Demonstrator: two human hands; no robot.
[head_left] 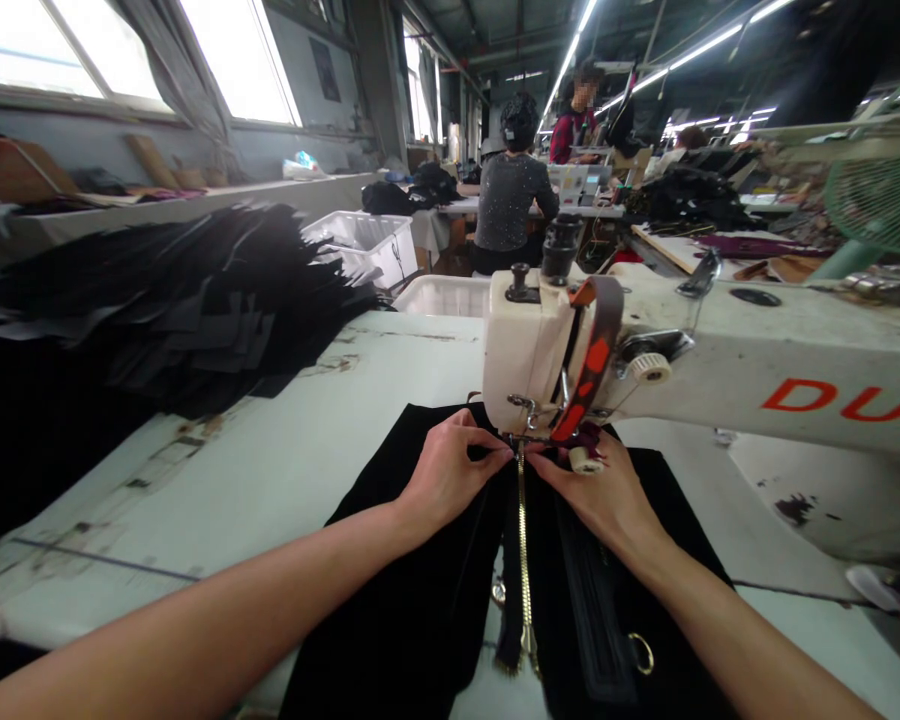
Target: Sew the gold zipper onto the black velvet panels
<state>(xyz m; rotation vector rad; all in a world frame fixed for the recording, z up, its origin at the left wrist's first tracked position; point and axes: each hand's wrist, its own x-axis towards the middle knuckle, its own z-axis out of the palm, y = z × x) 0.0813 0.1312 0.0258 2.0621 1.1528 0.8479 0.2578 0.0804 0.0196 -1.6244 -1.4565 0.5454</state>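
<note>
My left hand has its thumb and forefinger pinched on black fabric close to the needle area of the sewing machine. Across from it, my right hand is closed on the fabric at the other side, partly covered by machine parts. Between my fingertips a zipper with gold teeth runs toward me from under the presser foot. Its slider and loose tape ends hang over a gap in the fabric. A gold ring and a dark strip lie on the right-hand piece.
A large pile of black cut pieces lies on the left of the pale table. White bins stand behind it. Further back, a person sits at another machine. A green fan is at right.
</note>
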